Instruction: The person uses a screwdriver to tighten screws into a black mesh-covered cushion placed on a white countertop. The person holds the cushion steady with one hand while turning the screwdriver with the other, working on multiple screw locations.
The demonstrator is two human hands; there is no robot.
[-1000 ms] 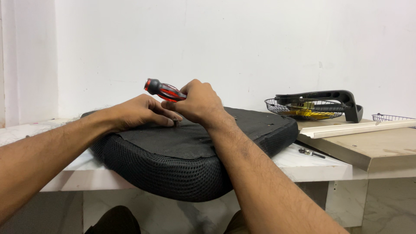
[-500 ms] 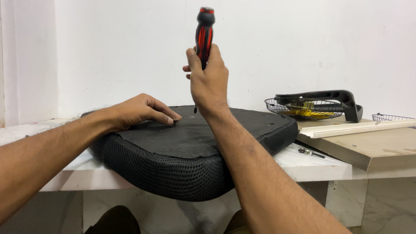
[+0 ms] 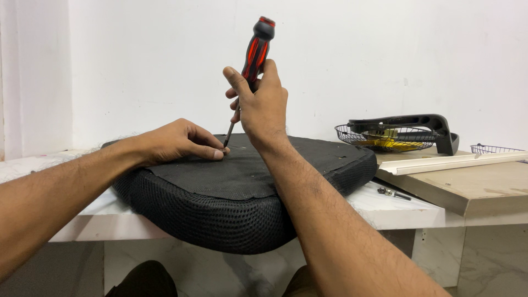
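one screwdriver [image 3: 253,60] in right hand [image 3: 264,104] grip; left hand [image 3: 176,142] fingers pinch at its tip on one seat cushion [image 3: 242,187].

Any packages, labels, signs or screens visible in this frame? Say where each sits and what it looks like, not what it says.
None in view. The white wall is bare, and nothing on the marble counter carries a visible label: not the black mesh seat cushion, the red-and-black screwdriver, the wire basket or the black armrest.
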